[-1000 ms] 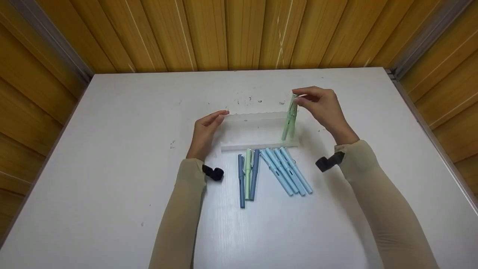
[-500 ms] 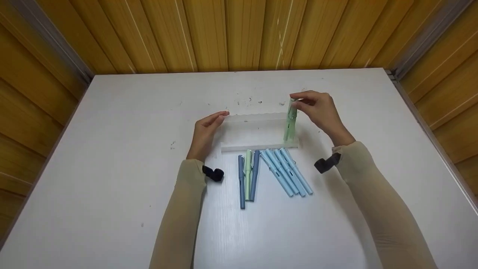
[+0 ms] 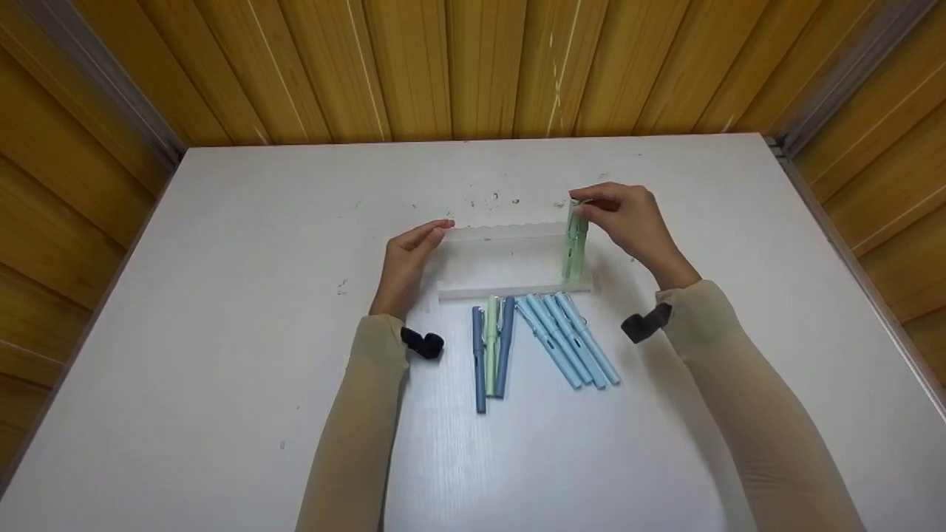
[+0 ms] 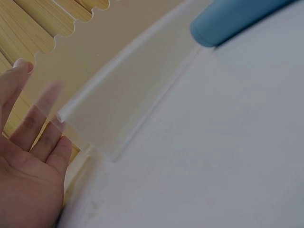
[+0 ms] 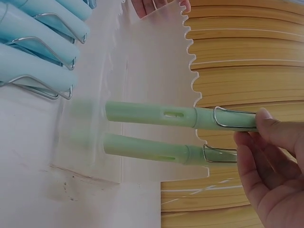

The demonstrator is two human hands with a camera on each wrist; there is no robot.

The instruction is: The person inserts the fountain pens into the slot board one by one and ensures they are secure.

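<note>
A clear pen stand (image 3: 495, 258) with a scalloped top edge stands on the white table. In the right wrist view, my right hand (image 3: 624, 214) pinches a light green pen (image 5: 152, 114) by its clip end between thumb and fingers. That pen is upright at the stand's right end, its lower tip at the front lip. Beside it a second light green pen (image 5: 147, 148) also stands, its top partly hidden by my fingers. At the stand's left end, my left hand (image 3: 406, 258) touches the side edge with fairly straight fingers, some seen through the clear plate (image 4: 95, 47).
In front of the stand lie two dark blue pens (image 3: 478, 362) with a light green pen (image 3: 491, 347) between them. To their right is a slanted row of several light blue pens (image 3: 569, 340). Wood-patterned panels (image 3: 480, 66) rise behind the table.
My right hand has moved slightly down and left, bringing the green pen from a tilt to nearly upright in the stand. The left hand and the pens lying in front stay where they were.
</note>
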